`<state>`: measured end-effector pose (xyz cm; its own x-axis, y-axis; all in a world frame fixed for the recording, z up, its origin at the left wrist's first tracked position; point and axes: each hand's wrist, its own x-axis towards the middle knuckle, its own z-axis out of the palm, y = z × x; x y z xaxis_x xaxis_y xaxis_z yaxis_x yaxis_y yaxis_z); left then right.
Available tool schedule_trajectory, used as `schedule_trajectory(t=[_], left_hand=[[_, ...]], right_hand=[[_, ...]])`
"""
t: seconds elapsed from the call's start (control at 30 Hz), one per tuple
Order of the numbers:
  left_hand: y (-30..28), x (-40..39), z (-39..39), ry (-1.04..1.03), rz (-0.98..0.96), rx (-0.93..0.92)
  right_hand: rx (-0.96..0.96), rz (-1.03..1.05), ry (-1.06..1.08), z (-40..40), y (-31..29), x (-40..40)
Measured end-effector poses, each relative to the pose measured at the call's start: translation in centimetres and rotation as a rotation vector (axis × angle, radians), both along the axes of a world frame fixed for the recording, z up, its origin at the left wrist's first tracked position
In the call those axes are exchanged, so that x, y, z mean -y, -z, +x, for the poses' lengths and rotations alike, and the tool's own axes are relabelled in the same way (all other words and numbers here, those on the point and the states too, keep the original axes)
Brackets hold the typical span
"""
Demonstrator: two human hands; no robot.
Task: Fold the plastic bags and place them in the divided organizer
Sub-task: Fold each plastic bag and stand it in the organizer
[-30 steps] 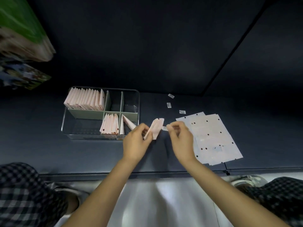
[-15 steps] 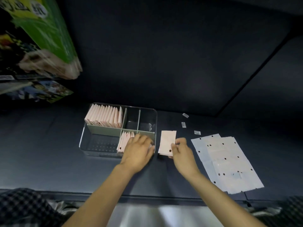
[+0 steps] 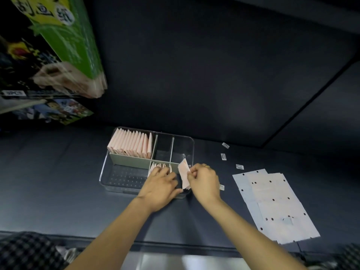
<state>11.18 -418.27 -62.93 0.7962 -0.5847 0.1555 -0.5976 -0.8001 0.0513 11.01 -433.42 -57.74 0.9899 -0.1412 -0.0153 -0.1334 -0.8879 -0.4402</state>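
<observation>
A clear divided organizer point(image 3: 109, 172) with green partitions sits on the dark table. Its back-left compartment holds a row of several folded pink bags point(image 3: 130, 143). A smaller row of folded bags point(image 3: 157, 166) stands in the front-middle compartment. My left hand point(image 3: 161, 184) lies over that row, fingers straight, pressing the bags leftward. My right hand point(image 3: 204, 182) pinches a folded pink bag point(image 3: 184, 172), held upright over the organizer's front-right part. A stack of flat unfolded bags point(image 3: 272, 203) with black dots lies to the right.
Several small white stickers point(image 3: 224, 156) are scattered on the table right of the organizer. Colourful green packaging point(image 3: 64, 41) hangs at the upper left. The table's front edge point(image 3: 175, 248) runs just below my forearms, with checkered fabric at both lower corners.
The folded bag went from lying on the table beside the organizer to being held upright over it by my right hand. My left hand stayed on the front row of bags.
</observation>
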Motion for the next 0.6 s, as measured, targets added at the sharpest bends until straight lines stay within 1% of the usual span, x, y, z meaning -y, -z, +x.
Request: schedule_trajectory(t=[0.17,0.27,0.4,0.5,0.6], left_hand=[[-0.1,-0.8,-0.8,0.057,-0.156,0.017],[-0.3,-1.1,-1.2,0.051,-0.308,-0.037],[-0.5,-1.4,-1.6,-0.095,-0.416,-0.023],[-0.2,-1.0,-1.6,-0.115,-0.438,-0.063],[0.6,-0.9,-1.4,-0.107,-0.362,-0.147]], right_hand=[[-0.089,-0.120,0.016,0.7,1.5,-2.7],[-0.153,-0.070,0.004,0.6,2.3,-3.5],[-0.202,0.053,-0.062,0.4,3.0,-3.7],[-0.249,0.103,-0.100,0.3,3.1,-3.5],[-0.250,0.206,-0.169,-0.2,2.9,-2.4]])
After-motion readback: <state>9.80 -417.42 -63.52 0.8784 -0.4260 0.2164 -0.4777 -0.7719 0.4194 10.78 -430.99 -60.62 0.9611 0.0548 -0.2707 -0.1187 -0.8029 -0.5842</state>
